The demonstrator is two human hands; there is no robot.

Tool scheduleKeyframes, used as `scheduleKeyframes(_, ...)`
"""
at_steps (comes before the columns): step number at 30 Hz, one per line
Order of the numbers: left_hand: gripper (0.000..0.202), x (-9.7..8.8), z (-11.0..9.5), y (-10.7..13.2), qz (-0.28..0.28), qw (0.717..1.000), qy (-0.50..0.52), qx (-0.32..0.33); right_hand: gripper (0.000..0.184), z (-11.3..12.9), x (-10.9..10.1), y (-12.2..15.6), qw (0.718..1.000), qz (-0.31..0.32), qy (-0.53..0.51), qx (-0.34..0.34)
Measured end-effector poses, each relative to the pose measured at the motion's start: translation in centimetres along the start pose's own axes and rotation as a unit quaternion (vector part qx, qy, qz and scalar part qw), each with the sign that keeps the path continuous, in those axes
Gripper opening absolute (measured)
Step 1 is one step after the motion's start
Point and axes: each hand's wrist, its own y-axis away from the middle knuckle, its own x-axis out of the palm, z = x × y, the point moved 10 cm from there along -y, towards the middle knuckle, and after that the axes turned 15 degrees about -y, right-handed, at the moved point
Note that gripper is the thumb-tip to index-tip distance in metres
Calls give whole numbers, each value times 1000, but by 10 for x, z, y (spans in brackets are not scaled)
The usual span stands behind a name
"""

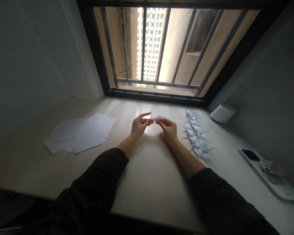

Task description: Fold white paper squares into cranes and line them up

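Between my two hands, above the middle of the white tabletop (147, 173), is a small piece of folded white paper (159, 117). My left hand (140, 124) pinches its left side between thumb and fingers, with the index finger stretched out above. My right hand (168, 128) pinches it from the right, fingers curled. The fingers hide much of the paper, so its exact shape cannot be made out. To the right stand several folded paper cranes (196, 135) in close rows. On the left lies a loose, overlapping pile of white paper sheets (82, 132).
A barred window (152, 49) with a dark frame rises behind the table. At the right wall are a white cylindrical object (222, 113) and a white phone (271, 176) with a round grip on its back. The table's front edge runs below my forearms.
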Motion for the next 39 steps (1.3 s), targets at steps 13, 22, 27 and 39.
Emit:
scheduleKeyframes(13, 40, 4, 9, -1, 8, 999, 32, -35, 24, -3, -7, -1, 1000, -28, 11, 6)
scheduleKeyframes(22, 41, 6, 11, -1, -1, 998, 40, -50, 25, -2, -10, -2, 999, -39, 20, 8)
scheduleKeyframes(27, 42, 7, 7, -1, -12, 998, 42, -51, 26, -7, -13, -6, 999, -45, 3, 5)
scheduleKeyframes(39, 47, 8, 7, -1, 10, 998, 35, -45, 24, -2, -10, -4, 999, -39, 9, -1)
